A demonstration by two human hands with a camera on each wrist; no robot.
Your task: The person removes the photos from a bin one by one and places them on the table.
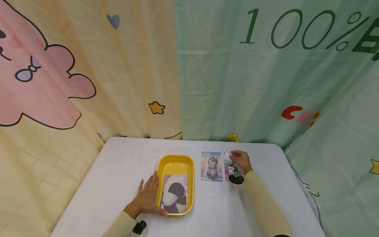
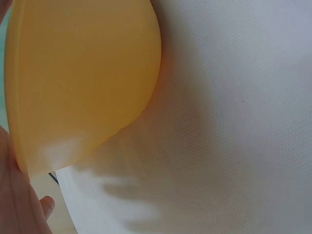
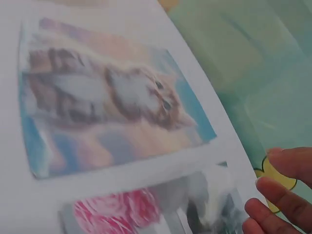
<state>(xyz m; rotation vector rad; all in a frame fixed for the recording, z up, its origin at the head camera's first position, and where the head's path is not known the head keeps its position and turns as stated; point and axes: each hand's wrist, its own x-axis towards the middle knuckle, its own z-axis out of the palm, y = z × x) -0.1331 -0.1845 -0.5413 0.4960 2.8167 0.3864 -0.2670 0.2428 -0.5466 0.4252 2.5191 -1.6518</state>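
"Since I only have the camera feeds out here, where do you place the card being handled?"

"I make it the flat rectangular paper card with pink flowers on grey [image 1: 231, 167], on the white cloth-covered table [image 1: 113, 184], just right of the blue-and-pink paper card with a striped kitten [image 1: 211, 166]. The person's bare right hand [image 1: 242, 161] is over its far right part, so the card lies left of that palm and runs back toward the person, long axis pointing away from the body."

"And the grip?"

"From the right wrist I see bent fingers by the card's far edge, but I can't tell whether they pinch it."

"Which hand is nearer?"

"The right, clearly. The bare left hand [image 1: 147, 197] is well apart, fingers straight and spread along the left side of the rounded yellow plastic tray [image 1: 176, 167]. I judge that what counts is the tray sitting left of both table cards, its long axis nearly parallel to theirs, with a black-and-white picture card [image 1: 174, 194] in its near end."
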